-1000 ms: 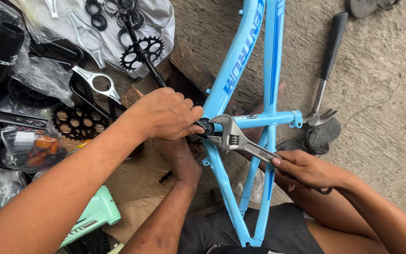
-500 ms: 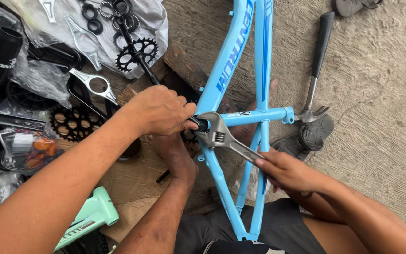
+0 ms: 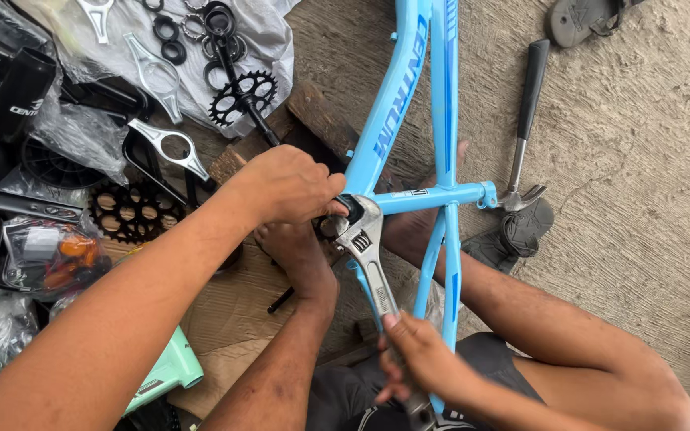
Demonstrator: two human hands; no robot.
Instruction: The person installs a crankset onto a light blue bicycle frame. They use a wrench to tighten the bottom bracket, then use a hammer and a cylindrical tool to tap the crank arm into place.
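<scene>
Right hand (image 3: 421, 363) is wrapped tight round the handle of the adjustable wrench (image 3: 365, 247), and that handle has swung down toward the body from half a second ago, so the fitting looks to be turning. The wrench jaws sit on the bottom bracket of the light blue bike frame (image 3: 397, 96), where left hand (image 3: 289, 187) clamps down, fingers curled over the shell. Farther out, a hammer (image 3: 525, 120) lies on the concrete and a black chainring (image 3: 241, 96) rests on plastic.
</scene>
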